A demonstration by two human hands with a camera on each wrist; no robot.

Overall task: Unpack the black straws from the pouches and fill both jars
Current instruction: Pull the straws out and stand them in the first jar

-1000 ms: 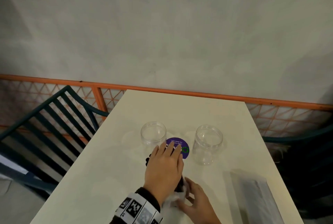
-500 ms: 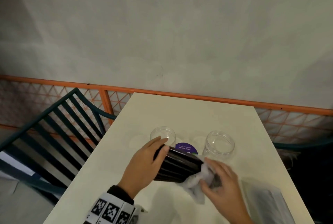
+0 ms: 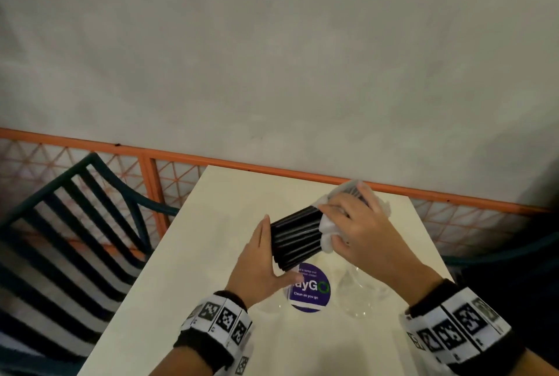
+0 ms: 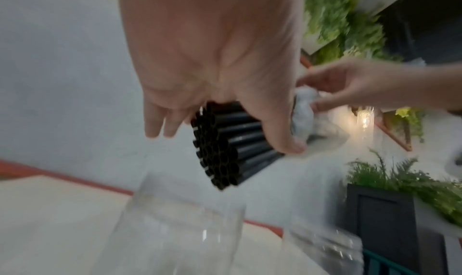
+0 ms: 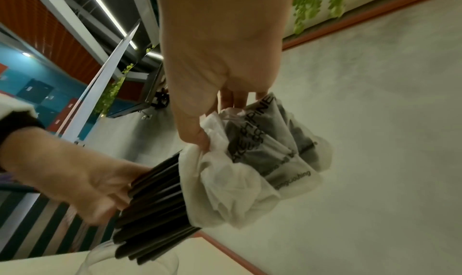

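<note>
Black plastic straws, gripped by left hand while right hand clutches the crumpled white pouch, could spill if loosened.

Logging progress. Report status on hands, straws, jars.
Left hand grips bare end of straws. Right hand bunches pouch over far end. Jars empty below. Nothing in the way.

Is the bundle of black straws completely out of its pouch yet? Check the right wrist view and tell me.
No: the black straws still have their far ends inside the white pouch, which the right hand grips.
</note>
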